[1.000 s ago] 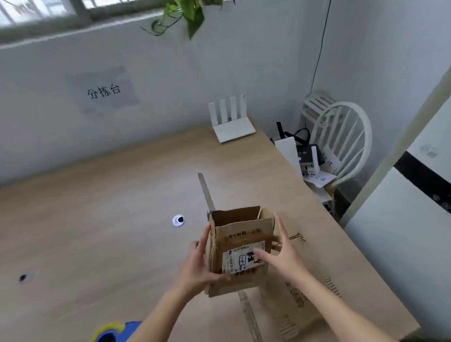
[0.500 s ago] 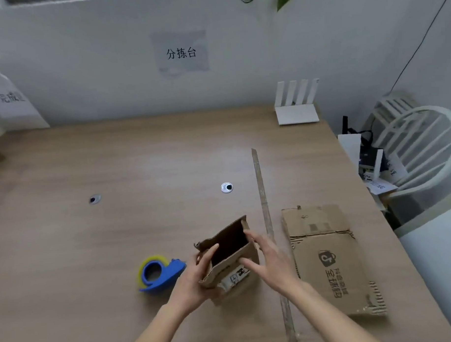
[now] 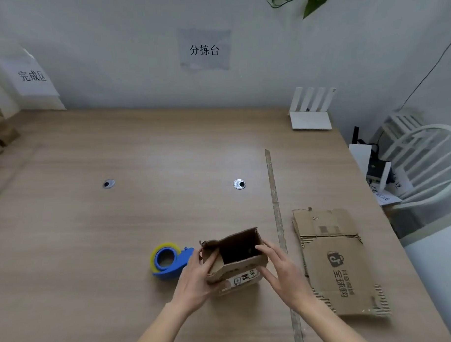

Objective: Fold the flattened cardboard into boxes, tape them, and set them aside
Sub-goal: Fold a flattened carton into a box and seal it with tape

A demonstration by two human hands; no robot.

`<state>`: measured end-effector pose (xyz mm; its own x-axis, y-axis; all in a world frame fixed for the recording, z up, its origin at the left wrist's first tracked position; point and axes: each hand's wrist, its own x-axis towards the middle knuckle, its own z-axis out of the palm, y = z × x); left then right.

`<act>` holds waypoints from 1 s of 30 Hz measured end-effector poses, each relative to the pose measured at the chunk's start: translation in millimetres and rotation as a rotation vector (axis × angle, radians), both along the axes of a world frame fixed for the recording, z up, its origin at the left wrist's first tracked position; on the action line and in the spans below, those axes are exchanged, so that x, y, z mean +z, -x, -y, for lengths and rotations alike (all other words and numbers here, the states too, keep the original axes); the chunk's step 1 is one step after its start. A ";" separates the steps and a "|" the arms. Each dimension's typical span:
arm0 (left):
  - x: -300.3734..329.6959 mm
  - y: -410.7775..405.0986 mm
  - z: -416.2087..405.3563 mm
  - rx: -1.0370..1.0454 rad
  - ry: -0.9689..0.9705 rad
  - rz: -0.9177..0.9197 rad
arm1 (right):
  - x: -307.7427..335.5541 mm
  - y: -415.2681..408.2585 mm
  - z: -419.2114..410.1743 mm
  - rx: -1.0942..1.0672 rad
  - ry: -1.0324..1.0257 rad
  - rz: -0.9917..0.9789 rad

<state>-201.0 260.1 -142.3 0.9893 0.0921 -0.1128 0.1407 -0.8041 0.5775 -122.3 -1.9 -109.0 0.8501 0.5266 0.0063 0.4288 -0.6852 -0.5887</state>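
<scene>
Cardboard box (image 3: pixel 237 257), open-topped, held in both grips: left hand (image 3: pixel 197 281) curled around it, right hand (image 3: pixel 284 273) cupping.

A small brown box (image 3: pixel 235 257) with a printed label is held open, its dark inside showing. Flattened cardboard (image 3: pixel 335 261) with printing is laid flat to its right. A blue dispenser (image 3: pixel 171 261) with yellow-edged tape is set just left.

The label (image 3: pixel 242 279) print on the small box (image 3: pixel 235 257) is too blurred to read (left fingers (image 3: pixel 212 258) cover its near corner).
</scene>
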 end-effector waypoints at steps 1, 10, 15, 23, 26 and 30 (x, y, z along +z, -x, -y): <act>-1.6 2.4 -2.4 -0.009 0.047 0.024 | 0.4 3.1 -1.0 -0.005 0.008 0.035; 0.8 21.2 -10.0 -0.021 0.161 0.008 | 3.8 16.9 -22.0 0.005 0.013 -0.105; 8.3 17.2 -7.3 0.257 0.165 0.028 | 3.2 17.6 -30.6 -0.173 -0.026 -0.118; 7.6 15.9 -0.7 0.180 0.099 0.053 | -9.0 27.0 -32.2 -0.143 0.088 -0.106; 5.5 8.4 -2.4 0.222 0.166 0.074 | -12.3 33.2 -39.1 -0.157 0.075 -0.120; 3.6 -2.4 1.2 0.271 0.119 0.069 | -13.3 32.3 -47.8 -0.194 0.075 -0.089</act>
